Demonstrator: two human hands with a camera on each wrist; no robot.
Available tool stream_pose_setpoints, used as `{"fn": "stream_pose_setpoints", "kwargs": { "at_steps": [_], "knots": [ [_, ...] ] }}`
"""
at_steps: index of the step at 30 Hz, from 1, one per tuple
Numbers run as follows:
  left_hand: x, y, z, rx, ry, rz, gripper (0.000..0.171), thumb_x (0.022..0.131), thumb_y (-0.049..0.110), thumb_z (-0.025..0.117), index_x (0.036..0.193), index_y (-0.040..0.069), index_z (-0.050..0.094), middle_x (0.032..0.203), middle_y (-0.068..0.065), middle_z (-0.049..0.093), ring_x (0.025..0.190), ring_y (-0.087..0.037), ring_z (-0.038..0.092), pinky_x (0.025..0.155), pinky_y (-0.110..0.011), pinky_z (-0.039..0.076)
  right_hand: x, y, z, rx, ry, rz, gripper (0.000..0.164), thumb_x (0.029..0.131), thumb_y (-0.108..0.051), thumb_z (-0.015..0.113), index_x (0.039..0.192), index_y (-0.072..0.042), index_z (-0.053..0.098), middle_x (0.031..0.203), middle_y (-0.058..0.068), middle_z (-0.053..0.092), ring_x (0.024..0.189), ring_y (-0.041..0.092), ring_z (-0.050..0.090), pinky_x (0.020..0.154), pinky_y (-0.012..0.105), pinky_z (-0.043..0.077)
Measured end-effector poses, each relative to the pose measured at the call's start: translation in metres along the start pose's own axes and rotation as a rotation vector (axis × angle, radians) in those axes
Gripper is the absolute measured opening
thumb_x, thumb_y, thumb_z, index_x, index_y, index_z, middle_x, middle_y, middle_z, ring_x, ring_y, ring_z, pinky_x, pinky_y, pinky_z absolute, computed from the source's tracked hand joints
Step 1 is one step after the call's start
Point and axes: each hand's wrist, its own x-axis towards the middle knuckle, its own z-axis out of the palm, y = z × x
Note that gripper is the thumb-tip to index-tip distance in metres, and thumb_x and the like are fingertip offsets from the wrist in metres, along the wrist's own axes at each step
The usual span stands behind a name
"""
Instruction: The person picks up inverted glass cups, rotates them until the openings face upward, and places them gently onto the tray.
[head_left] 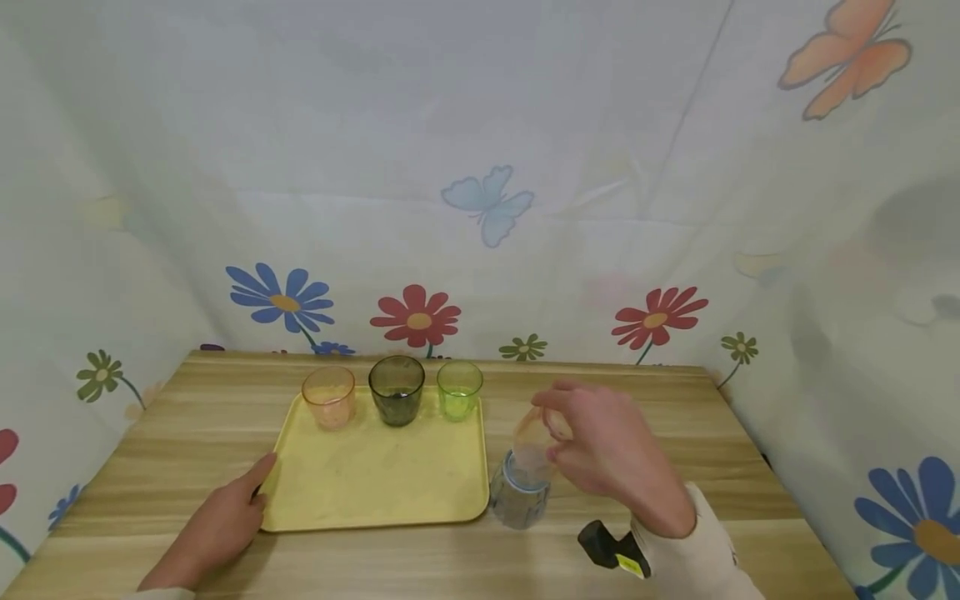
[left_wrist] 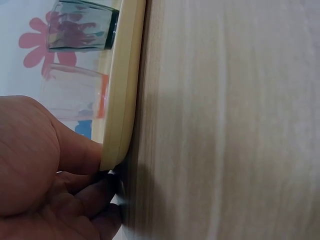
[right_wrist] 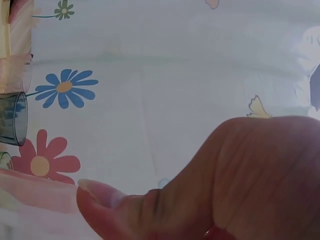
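My left hand (head_left: 225, 521) grips the near left corner of a yellow tray (head_left: 375, 492), thumb along its rim and fingers below, as the left wrist view shows. In my right hand (head_left: 603, 442) is a clear pinkish cup (head_left: 530, 437), pinched at its side. That cup overlaps the mouth of a clear cup with a blue rim (head_left: 519, 504), which stands on the table just right of the tray. The pinkish cup (right_wrist: 40, 200) also fills the lower left of the right wrist view, beside the thumb (right_wrist: 110, 205).
Along the tray's far edge stand an orange cup (head_left: 330, 404), a dark grey-green cup (head_left: 397, 400) and a green cup (head_left: 459, 398). The wooden table (head_left: 420, 567) meets a flower-printed cloth wall (head_left: 360, 208). A black wrist device (head_left: 613, 548) sits at my right sleeve.
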Motion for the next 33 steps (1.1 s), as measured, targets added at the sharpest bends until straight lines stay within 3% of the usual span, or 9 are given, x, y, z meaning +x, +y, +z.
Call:
{"fn": "stream_pose_setpoints", "kwargs": {
  "at_steps": [4, 8, 15, 18, 26, 33],
  "knots": [
    [-0.001, 0.0, 0.001, 0.004, 0.014, 0.007, 0.06, 0.101, 0.003, 0.05, 0.156, -0.011, 0.033, 0.146, -0.04, 0.05, 0.118, -0.045, 0.064, 0.095, -0.063, 0.053, 0.003, -0.005, 0.003, 0.024, -0.001, -0.001, 0.047, 0.074, -0.004, 0.08, 0.12, -0.016, 0.078, 0.115, -0.002, 0.076, 0.097, 0.025, 0.072, 0.079, 0.042, 0.058],
    [-0.002, 0.0, 0.003, 0.001, 0.015, 0.01, 0.059, 0.101, 0.003, 0.05, 0.156, -0.011, 0.033, 0.147, -0.04, 0.049, 0.123, -0.049, 0.063, 0.097, -0.065, 0.052, 0.005, -0.009, 0.006, 0.053, 0.022, -0.011, 0.05, 0.072, -0.002, 0.078, 0.121, -0.016, 0.078, 0.126, 0.003, 0.075, 0.108, 0.03, 0.073, 0.086, 0.048, 0.059],
    [-0.003, 0.003, 0.004, -0.001, 0.024, 0.016, 0.059, 0.101, 0.003, 0.049, 0.156, -0.011, 0.034, 0.147, -0.04, 0.05, 0.125, -0.051, 0.062, 0.098, -0.065, 0.052, 0.01, -0.014, 0.01, 0.066, 0.047, -0.044, 0.05, 0.071, 0.0, 0.079, 0.119, -0.015, 0.079, 0.121, 0.0, 0.076, 0.095, 0.023, 0.073, 0.076, 0.04, 0.056],
    [-0.003, 0.004, 0.003, 0.001, 0.013, 0.012, 0.059, 0.101, 0.003, 0.049, 0.156, -0.011, 0.033, 0.147, -0.04, 0.049, 0.126, -0.052, 0.061, 0.098, -0.065, 0.052, 0.011, -0.018, 0.01, 0.081, 0.04, -0.037, 0.051, 0.072, -0.002, 0.082, 0.121, -0.016, 0.078, 0.125, 0.001, 0.076, 0.103, 0.026, 0.074, 0.082, 0.043, 0.058],
    [-0.002, 0.004, 0.001, 0.018, 0.019, 0.027, 0.059, 0.1, 0.001, 0.051, 0.154, -0.014, 0.034, 0.145, -0.041, 0.05, 0.127, -0.055, 0.059, 0.101, -0.067, 0.05, 0.014, -0.026, 0.012, 0.107, 0.047, -0.068, 0.055, 0.072, -0.005, 0.086, 0.125, -0.017, 0.077, 0.123, -0.002, 0.075, 0.103, 0.025, 0.073, 0.085, 0.046, 0.057],
    [-0.002, 0.004, 0.001, 0.008, 0.022, 0.032, 0.06, 0.1, 0.001, 0.051, 0.154, -0.014, 0.033, 0.146, -0.042, 0.048, 0.129, -0.057, 0.056, 0.103, -0.068, 0.048, 0.015, -0.032, 0.013, 0.159, 0.045, -0.042, 0.061, 0.074, -0.012, 0.091, 0.132, -0.019, 0.073, 0.144, 0.007, 0.067, 0.126, 0.036, 0.067, 0.108, 0.062, 0.049]
  ]
}}
